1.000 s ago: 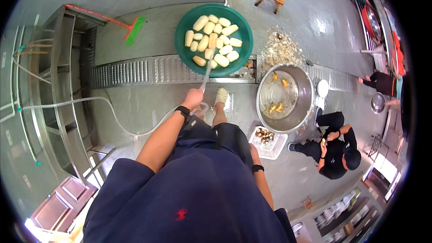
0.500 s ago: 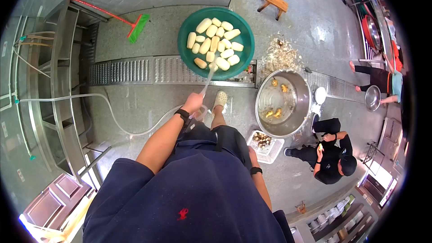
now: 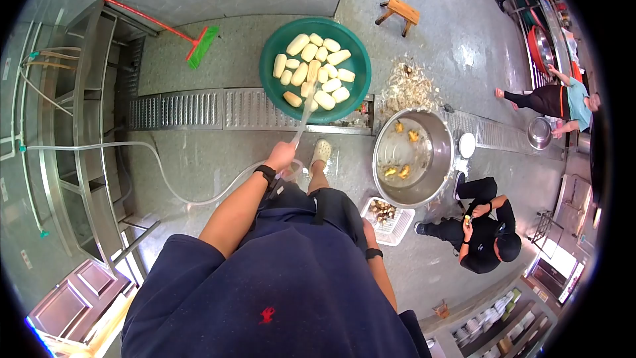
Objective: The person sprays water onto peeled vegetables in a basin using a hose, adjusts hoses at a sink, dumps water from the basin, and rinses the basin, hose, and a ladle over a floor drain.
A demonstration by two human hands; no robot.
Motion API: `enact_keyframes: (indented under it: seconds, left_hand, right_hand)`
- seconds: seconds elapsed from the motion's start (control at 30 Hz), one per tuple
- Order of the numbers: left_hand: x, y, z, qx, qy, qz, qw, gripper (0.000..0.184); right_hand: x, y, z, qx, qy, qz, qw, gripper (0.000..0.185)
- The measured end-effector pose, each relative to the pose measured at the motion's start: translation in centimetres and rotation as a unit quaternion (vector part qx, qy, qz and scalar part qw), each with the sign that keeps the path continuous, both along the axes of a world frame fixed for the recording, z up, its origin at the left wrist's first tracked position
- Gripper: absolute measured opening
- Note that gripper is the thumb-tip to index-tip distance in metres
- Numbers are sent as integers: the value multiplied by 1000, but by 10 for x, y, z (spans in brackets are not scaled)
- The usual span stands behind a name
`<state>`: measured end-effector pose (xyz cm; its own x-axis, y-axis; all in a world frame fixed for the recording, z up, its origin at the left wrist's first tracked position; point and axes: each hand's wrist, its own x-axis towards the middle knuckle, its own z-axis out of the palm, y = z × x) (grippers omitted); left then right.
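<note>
Gripping the clear hose [image 3: 302, 124], curled tight around it, the left hand [image 3: 281, 157] is just short of the green basin [image 3: 360, 69], hose aimed over the near rim at pale, chunky vegetables [image 3: 300, 74] lying inside! Right hand [image 3: 369, 233], well apart from the basin: can't tell its grip. And there's a steel pot [image 3: 438, 162], right of the basin!

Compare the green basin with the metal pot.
The basin is dark green; the pot is silvery metal.
The basin holds many pale pieces, close together; the pot holds only a few knobbly yellow pieces, spread apart.
The basin looks wider and shallower; the pot looks narrower, with taller walls.
Both are round and open-topped.
</note>
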<state>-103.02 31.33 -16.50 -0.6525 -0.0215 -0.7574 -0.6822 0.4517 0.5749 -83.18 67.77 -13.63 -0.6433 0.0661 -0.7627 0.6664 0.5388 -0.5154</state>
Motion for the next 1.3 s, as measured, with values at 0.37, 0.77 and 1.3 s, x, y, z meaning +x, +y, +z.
enact_keyframes:
  seconds: [0.37, 0.77, 1.3]
  left_hand:
    - [12, -7, 10, 13, 20, -12, 1000, 28]
    - [20, 6, 0, 63, 95, 2, 993, 25]
    - [23, -4, -5, 27, 104, -45, 993, 25]
  right_hand:
    - [-40, 3, 8, 19, -10, -3, 1000, 35]
    - [-261, -88, 230, -139, 349, 50, 926, 18]
    - [-285, -95, 497, -168, 669, 499, 524, 22]
